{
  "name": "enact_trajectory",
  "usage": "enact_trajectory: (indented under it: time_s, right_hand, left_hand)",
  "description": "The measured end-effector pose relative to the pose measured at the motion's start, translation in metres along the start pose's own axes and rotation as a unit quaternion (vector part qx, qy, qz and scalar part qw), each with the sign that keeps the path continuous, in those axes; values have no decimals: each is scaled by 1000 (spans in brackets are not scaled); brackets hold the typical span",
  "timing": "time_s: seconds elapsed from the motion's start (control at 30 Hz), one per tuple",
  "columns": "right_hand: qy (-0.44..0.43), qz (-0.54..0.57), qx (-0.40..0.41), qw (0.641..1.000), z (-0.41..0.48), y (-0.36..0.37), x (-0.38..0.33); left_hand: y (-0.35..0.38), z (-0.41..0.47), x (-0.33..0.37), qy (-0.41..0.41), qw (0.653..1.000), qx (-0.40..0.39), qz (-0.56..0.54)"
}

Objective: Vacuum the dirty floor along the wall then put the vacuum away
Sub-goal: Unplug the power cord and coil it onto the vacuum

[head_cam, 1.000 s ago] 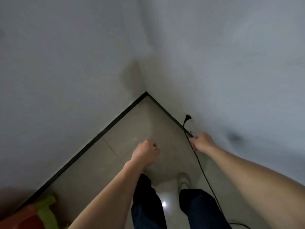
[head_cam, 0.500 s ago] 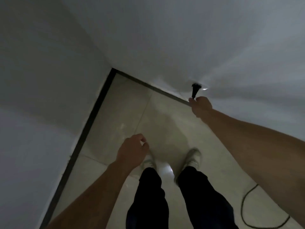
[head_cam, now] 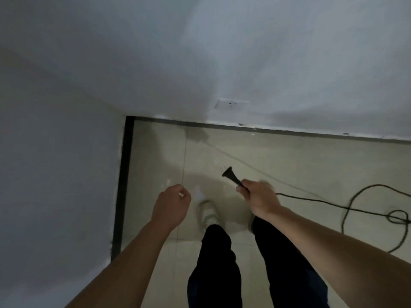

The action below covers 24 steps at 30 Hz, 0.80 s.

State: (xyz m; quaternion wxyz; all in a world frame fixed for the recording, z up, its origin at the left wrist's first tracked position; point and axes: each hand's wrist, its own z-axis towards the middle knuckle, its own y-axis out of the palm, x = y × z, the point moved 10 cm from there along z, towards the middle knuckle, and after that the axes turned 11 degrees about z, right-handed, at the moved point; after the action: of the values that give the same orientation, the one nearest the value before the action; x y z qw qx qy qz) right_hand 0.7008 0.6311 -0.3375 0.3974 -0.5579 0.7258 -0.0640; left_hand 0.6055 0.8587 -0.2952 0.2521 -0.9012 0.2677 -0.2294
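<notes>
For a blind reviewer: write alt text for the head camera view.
The right hand grips a black power plug, its cord trailing in loops across the tiled floor. The left hand is curled; a white wall socket sits low ahead, empty.

Indoor room corner, dim, looks residential; can't pin it tighter. White painted walls (head_cam: 200, 52) meet at 11 o'clock. Black skirting (head_cam: 278, 130) runs along both. Glossy beige tile floor (head_cam: 311, 161), grout lines visible. Low wall socket (head_cam: 231, 104) at 12 o'clock. Black power cord (head_cam: 347, 208) lies looped on the tiles at 3 o'clock.
</notes>
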Motion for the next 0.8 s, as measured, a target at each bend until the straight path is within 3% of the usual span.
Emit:
enact_trajectory:
  time_s: [0.2, 0.5, 0.63, 0.8]
  right_hand:
    - [-81, 4, 26, 996, -100, -62, -31]
    - [-74, 22, 151, 985, -231, -170, -18]
    - [9, 38, 214, 976, -289, -211, 48]
    - [173, 60, 236, 954, -399, -246, 175]
  left_hand:
    - [-8, -48, 104, 35, 986, -65, -153]
    - [3, -182, 252, 133, 964, -196, -122]
    - [-16, -235, 303, 194, 964, -156, -95]
    - [-110, -283, 352, 250, 960, 3, -125]
